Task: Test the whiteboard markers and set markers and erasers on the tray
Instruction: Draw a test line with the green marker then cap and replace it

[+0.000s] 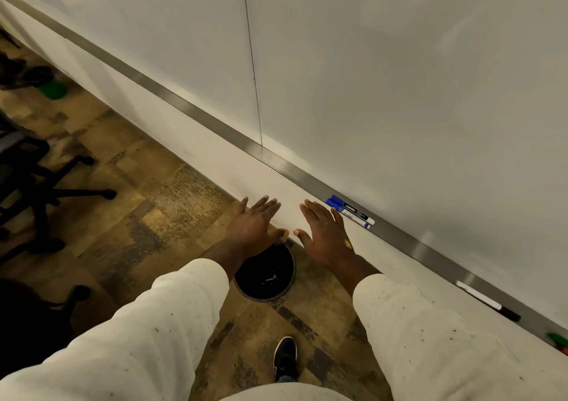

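Observation:
Two blue-capped whiteboard markers (351, 211) lie side by side on the metal tray (215, 124) that runs along the bottom of the whiteboard (384, 78). Further right on the tray lies a white marker with a black cap (487, 300). At the far right edge a green marker tip (558, 338) and a red one (564, 350) show. My left hand (255, 225) and my right hand (325, 234) are stretched forward, fingers straight, holding nothing. The right hand's fingertips are just left of the blue markers, not touching them. No eraser is in sight.
A round black bin (266, 273) stands on the carpet below my hands. My dark shoe (285, 359) is behind it. Black office chair bases (46, 185) occupy the left, and a green object (53, 88) lies on the floor far left.

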Motion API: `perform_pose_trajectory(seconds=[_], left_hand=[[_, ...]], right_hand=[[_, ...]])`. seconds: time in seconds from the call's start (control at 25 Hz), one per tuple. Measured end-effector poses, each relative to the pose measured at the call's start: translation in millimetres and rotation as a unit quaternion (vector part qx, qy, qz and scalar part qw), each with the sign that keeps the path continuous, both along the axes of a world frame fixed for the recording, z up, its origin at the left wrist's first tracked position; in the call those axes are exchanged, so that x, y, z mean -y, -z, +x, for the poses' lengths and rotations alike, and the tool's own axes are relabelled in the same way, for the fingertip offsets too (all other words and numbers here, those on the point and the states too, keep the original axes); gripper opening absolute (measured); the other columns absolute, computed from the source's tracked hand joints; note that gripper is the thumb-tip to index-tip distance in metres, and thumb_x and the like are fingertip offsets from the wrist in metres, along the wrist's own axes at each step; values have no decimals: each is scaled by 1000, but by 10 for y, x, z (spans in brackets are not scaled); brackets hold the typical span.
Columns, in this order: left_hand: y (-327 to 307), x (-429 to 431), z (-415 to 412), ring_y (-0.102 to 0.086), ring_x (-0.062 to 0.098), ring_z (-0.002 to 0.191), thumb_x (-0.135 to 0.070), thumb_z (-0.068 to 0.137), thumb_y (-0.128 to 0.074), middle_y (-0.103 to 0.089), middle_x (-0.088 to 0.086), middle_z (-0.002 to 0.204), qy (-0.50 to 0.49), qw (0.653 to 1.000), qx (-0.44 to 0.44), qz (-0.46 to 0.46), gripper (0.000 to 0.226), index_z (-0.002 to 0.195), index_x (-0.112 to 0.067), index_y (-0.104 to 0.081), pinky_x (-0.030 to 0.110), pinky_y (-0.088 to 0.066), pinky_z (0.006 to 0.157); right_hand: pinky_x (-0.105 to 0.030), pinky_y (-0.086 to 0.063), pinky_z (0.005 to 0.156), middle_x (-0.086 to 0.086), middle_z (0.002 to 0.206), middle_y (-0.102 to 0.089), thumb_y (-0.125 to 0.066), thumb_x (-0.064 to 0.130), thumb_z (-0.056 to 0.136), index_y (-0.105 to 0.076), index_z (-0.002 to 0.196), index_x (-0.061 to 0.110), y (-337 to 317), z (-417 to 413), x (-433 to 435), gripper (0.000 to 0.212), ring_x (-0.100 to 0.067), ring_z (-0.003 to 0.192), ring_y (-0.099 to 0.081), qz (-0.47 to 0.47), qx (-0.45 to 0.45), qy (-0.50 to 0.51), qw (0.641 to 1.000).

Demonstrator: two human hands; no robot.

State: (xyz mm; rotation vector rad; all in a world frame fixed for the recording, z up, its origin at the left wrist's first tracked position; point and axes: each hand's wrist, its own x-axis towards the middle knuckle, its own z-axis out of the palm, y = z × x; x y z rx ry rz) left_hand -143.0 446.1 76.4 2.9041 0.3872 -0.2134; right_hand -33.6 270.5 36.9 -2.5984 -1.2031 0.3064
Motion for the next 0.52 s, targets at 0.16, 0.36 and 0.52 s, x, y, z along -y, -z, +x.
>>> perform_pose_trajectory(seconds=[0.16,0.36,0.52], left_hand=[[-73,292,101,1,13,150,-67,92,-36,-13,-5,162,27,1000,-11,-3,77,154,-25,-17,52,2,120],[-113,783,234,3,12,149,-72,89,-34,-9,-5,162,61,998,-8,10,83,155,-25,-13,50,5,120],[-106,1274,351,4,12,149,-76,88,-29,-9,-5,163,96,995,-7,16,87,155,-24,-11,49,9,120]], right_hand=[[-48,-7,120,1,163,-16,-41,61,95,-18,155,23,-66,-16,293,74,-22,150,-13,-5,23,21,1000],[-51,-6,121,-1,164,-12,-21,70,91,-13,156,22,-161,-20,902,81,-22,151,-8,-14,37,61,997],[-52,-4,121,0,164,-8,-19,70,91,-9,156,23,-251,-70,1483,81,-21,151,-5,-7,34,89,995]])
